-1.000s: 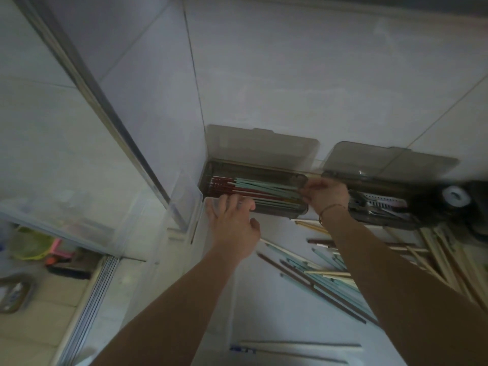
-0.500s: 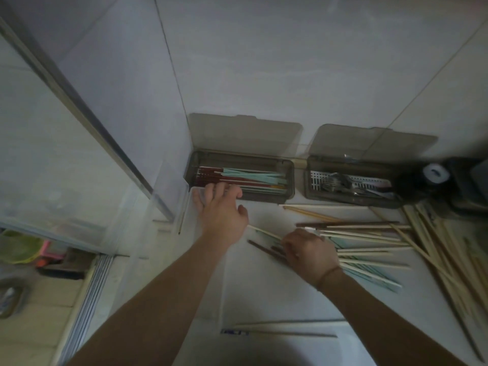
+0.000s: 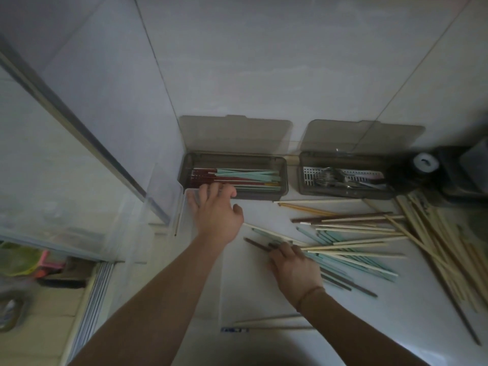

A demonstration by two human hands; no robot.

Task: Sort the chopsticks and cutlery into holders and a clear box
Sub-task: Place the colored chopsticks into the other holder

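Two smoky holders with raised lids stand against the wall. The left holder contains dark red and teal chopsticks; the right holder contains metal cutlery. My left hand rests with straight fingers on the front rim of the left holder. My right hand lies on the loose pile of chopsticks on the counter, its fingertips curled onto a dark brown chopstick at the pile's left end.
A heap of pale wooden chopsticks lies at the right. Two more chopsticks lie near the counter's front. A clear box stands left of the left holder. A dark appliance sits at the far right.
My right hand left the left holder's right end and came down onto the loose pile, then shifted slightly right along it. My left hand stayed on the holder's rim.
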